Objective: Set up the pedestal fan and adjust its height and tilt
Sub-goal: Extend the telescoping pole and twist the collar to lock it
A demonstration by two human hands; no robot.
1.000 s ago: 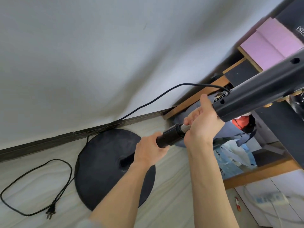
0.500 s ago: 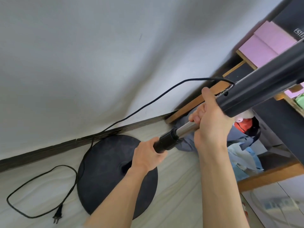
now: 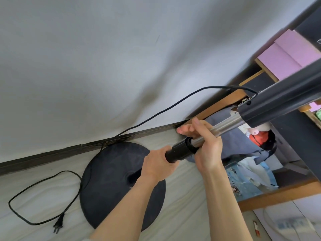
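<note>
Left hand (image 3: 157,165) fingers gripping black pole (image 3: 178,152), right hand (image 3: 207,148) fingers curled round silver tube (image 3: 225,125)

No text can be read: a sliver of white print on the black panel (image 3: 311,32) at top right is cut by the frame's edge, and marks on the blue bag (image 3: 243,173) are blurred
</note>
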